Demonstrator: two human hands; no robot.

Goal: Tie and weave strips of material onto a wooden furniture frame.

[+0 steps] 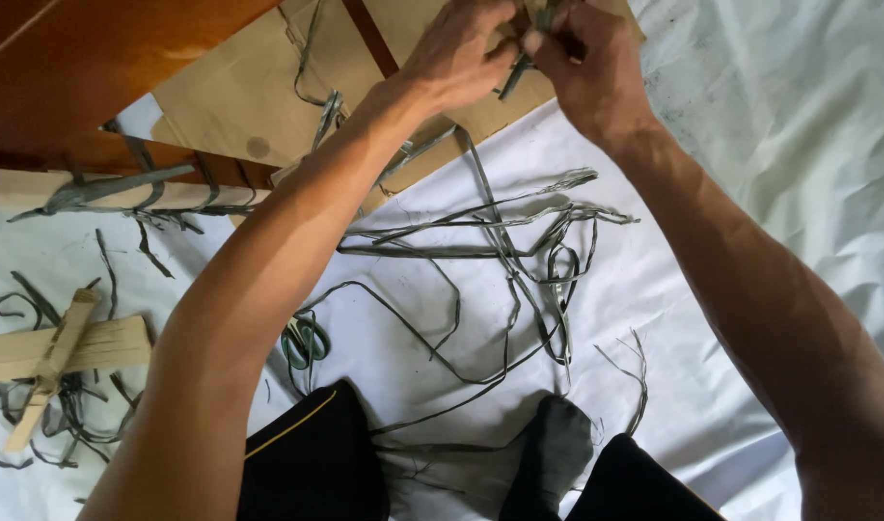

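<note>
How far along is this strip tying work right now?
Done: a tied bundle of flat sticks lies aside, and strips are wrapped on the pale bar. In hand: the left hand and right hand pinch a grey-green strip. Left: many loose strips on the white sheet.

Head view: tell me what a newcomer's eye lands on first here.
First, the left hand and right hand pinched together on a grey-green strip at top centre, above brown cardboard. Below them, a tangle of loose strips sprawls over the white sheet. At far left lies a bundle of pale flat slats.
</note>
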